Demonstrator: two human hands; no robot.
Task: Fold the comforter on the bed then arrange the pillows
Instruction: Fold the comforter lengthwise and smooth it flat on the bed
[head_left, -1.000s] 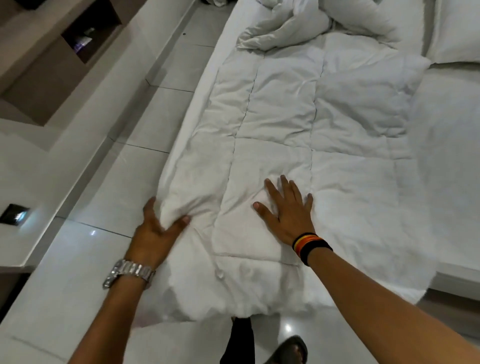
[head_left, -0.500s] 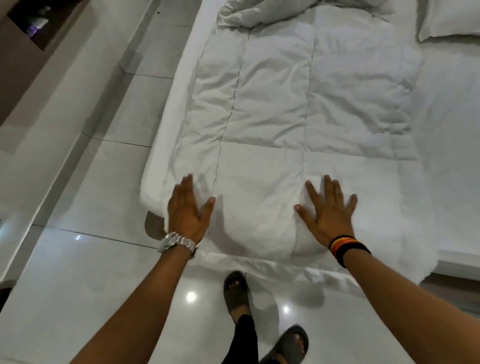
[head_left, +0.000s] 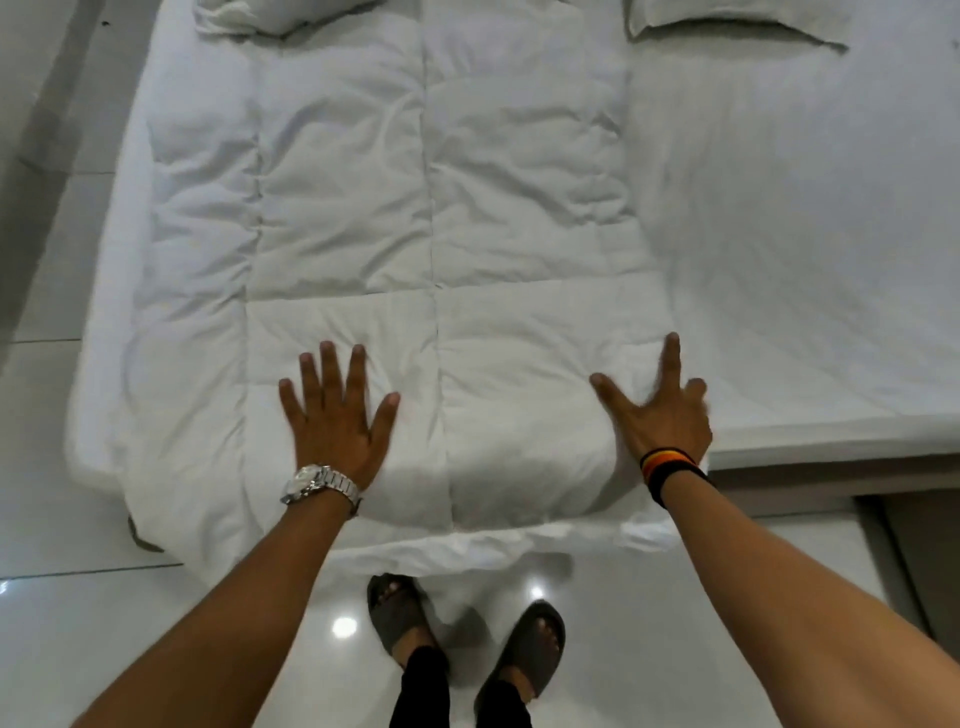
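Note:
The white quilted comforter (head_left: 395, 208) lies folded into a long strip along the left side of the bed (head_left: 805, 260), its near end hanging slightly over the foot edge. My left hand (head_left: 335, 421), with a metal watch on the wrist, rests flat with spread fingers on the comforter's near end. My right hand (head_left: 657, 410), with a striped wristband, presses on the comforter's right edge, fingers apart. A white pillow (head_left: 737, 18) lies at the top right. A bunched pillow or comforter end (head_left: 270, 15) shows at the top left.
The white sheet covers the right part of the bed. Glossy white floor tiles (head_left: 78, 623) run along the left side and the foot of the bed. My feet in dark sandals (head_left: 400, 618) stand on the floor just below the comforter's end.
My left hand let go of the comforter's left edge and now lies flat on top. My right hand slid to the comforter's right edge. The view swung to face the bed squarely.

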